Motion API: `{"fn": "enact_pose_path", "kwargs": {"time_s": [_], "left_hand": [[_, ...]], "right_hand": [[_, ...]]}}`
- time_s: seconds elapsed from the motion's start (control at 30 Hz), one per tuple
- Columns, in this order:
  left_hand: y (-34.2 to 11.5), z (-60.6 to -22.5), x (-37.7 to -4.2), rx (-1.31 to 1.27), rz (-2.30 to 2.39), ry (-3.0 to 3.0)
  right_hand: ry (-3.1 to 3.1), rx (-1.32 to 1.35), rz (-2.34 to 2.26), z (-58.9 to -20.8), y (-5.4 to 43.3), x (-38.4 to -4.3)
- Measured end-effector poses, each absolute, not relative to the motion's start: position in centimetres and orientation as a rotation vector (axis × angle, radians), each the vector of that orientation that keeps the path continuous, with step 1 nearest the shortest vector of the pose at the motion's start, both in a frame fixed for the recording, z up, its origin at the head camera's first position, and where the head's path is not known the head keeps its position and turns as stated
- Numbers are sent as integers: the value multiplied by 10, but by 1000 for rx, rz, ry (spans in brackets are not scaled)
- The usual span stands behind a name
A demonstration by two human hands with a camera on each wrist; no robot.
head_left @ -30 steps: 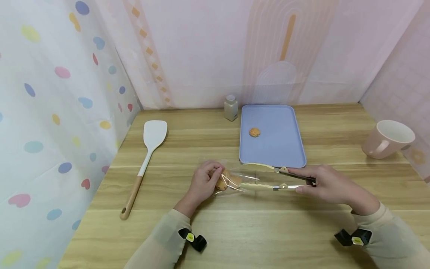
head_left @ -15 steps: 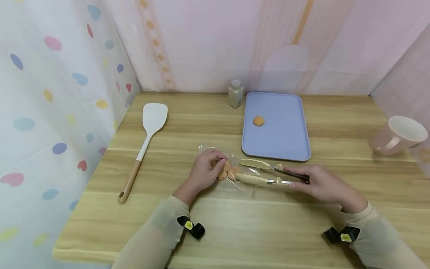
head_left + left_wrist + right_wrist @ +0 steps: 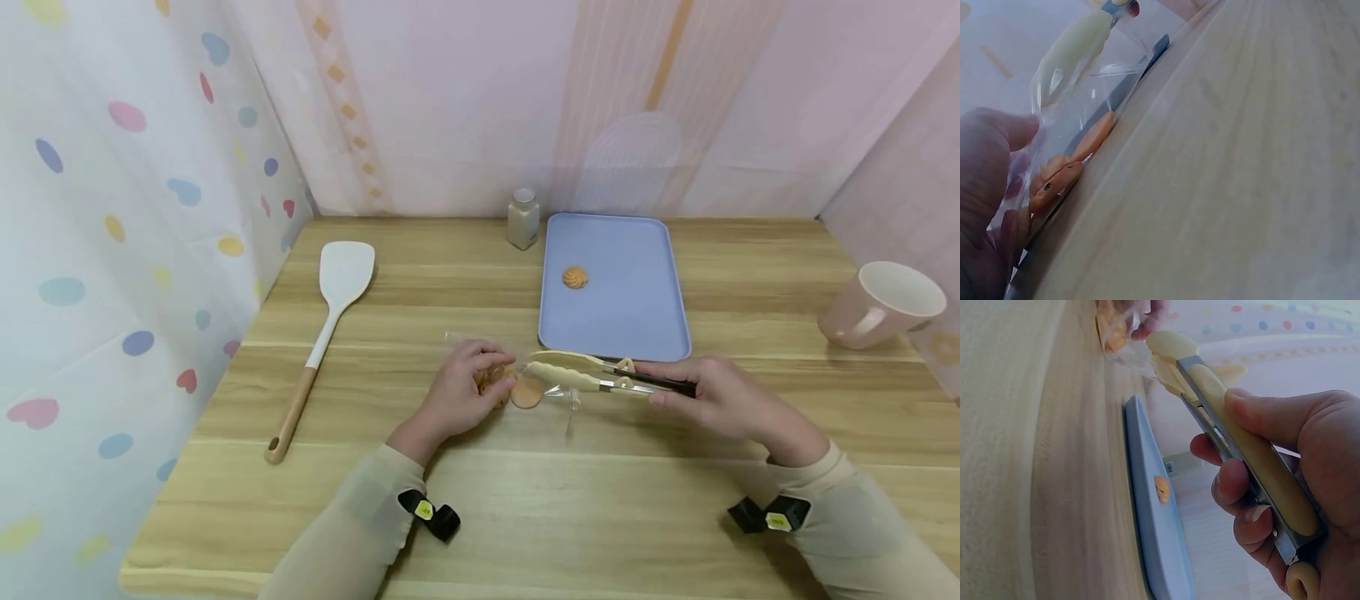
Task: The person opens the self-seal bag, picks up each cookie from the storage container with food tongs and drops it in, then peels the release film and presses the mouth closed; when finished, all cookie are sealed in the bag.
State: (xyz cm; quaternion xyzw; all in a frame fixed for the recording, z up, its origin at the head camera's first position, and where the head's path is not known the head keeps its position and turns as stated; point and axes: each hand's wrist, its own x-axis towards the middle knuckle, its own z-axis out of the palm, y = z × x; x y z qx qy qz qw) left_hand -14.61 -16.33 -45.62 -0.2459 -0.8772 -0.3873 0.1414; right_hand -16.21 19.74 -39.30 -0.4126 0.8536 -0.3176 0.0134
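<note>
My left hand (image 3: 459, 390) holds a clear plastic bag (image 3: 567, 403) on the table, its thumb and fingers around cookies inside. One flat round cookie (image 3: 527, 393) lies just right of the thumb. In the left wrist view, several cookies (image 3: 1055, 186) show through the film, one with a dark speck. My right hand (image 3: 723, 402) grips tongs (image 3: 566, 377) with cream tips and metal arms. Their tips are close together at the bag's mouth; whether they are inside it I cannot tell. Nothing shows between them. Behind, a blue tray (image 3: 622, 321) bears one swirled cookie (image 3: 575, 277).
A white spatula (image 3: 345, 271) with a wooden handle lies at the left. A small glass jar (image 3: 523, 219) stands beside the tray at the back. At the right edge is a pink mug (image 3: 881, 307). Curtains (image 3: 465, 108) enclose the back and sides.
The tongs' arms have come closer together, and their tips have moved slightly left and up off the bag. The left fingers have spread a little over the cookies. The head view has shifted.
</note>
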Motion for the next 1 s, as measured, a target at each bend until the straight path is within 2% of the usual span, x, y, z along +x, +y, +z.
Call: {"fn": "enact_pose_path", "kwargs": {"time_s": [0.53, 0.73, 1.0], "left_hand": [[-161, -453, -148, -650, -1215, -2450], [-164, -455, -148, -628, -1205, -2460], [-163, -456, -147, -621, -1231, -2448]], "right_hand": [[2694, -1321, -1110, -376, 224, -151], [2854, -1155, -1002, -365, 228, -161], [2974, -804, -781, -367, 213, -195]]}}
